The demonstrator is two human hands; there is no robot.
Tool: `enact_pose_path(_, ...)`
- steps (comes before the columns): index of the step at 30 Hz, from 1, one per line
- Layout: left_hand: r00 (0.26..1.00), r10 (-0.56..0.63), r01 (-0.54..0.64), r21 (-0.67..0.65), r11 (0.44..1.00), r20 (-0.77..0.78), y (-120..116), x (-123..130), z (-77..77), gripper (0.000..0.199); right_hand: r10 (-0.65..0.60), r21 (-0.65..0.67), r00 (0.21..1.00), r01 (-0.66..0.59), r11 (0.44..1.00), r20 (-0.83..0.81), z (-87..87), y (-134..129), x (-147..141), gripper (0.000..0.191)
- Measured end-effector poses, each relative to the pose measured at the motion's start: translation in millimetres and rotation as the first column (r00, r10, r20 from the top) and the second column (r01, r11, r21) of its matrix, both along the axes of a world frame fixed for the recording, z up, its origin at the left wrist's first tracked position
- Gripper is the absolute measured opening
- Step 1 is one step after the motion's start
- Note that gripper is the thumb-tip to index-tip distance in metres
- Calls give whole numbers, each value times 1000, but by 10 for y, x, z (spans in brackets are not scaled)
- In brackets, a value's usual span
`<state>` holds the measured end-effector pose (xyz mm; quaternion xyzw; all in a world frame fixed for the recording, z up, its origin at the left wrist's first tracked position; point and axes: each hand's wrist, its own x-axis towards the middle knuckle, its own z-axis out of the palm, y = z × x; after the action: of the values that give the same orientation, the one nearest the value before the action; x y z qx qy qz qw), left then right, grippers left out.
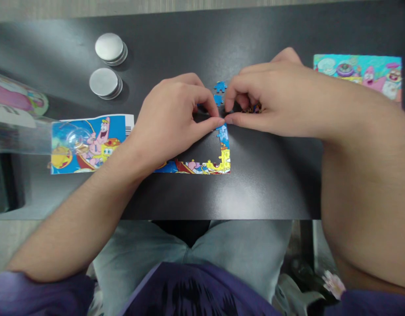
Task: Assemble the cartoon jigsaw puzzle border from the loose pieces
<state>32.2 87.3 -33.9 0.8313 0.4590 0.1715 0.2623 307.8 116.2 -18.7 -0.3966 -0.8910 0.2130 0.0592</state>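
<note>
A partly joined jigsaw border (225, 160) lies on the dark table, its bottom and right edges showing blue, yellow and red print. At the top of its right edge, the fingertips of my left hand (179, 112) and my right hand (268, 98) nearly meet. Both hands are closed in a pinch; whatever lies between the fingertips is too small to make out. Two loose blue pieces, an upper one (220, 86) and a lower one (218, 99), sit just above, between the hands. More small pieces (255, 108) show partly under my right hand.
A printed picture sheet (66, 166) lies at the left, partly behind a clear bottle-like container (21, 131). Two stacks of silver discs, one farther (109, 47) and one nearer (104, 82), stand at the upper left. Another cartoon picture (356, 70) is at the right, partly under my right forearm.
</note>
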Motion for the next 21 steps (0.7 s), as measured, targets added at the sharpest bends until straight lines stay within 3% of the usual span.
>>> enact_pose_path(10, 1000, -8, 8, 44, 999, -14, 6, 13, -37, 24, -7, 21, 999, 6, 1000, 43, 58, -25, -4, 6)
enact_pose_path(13, 1000, 8, -8, 47, 999, -3, 9, 24, -27, 31, -11, 19, 999, 11, 1000, 36, 60, -20, 5, 6)
enact_pose_path(16, 1000, 25, -25, 32, 999, -10, 35, -49, 94, 43, -4, 22, 1000, 4, 1000, 25, 42, -11, 3, 8)
enact_pose_path(21, 990, 16, -23, -50, 998, -137, 108, -348, 390, 39, 4, 37, 1000, -5, 999, 17, 12, -15, -23, 9)
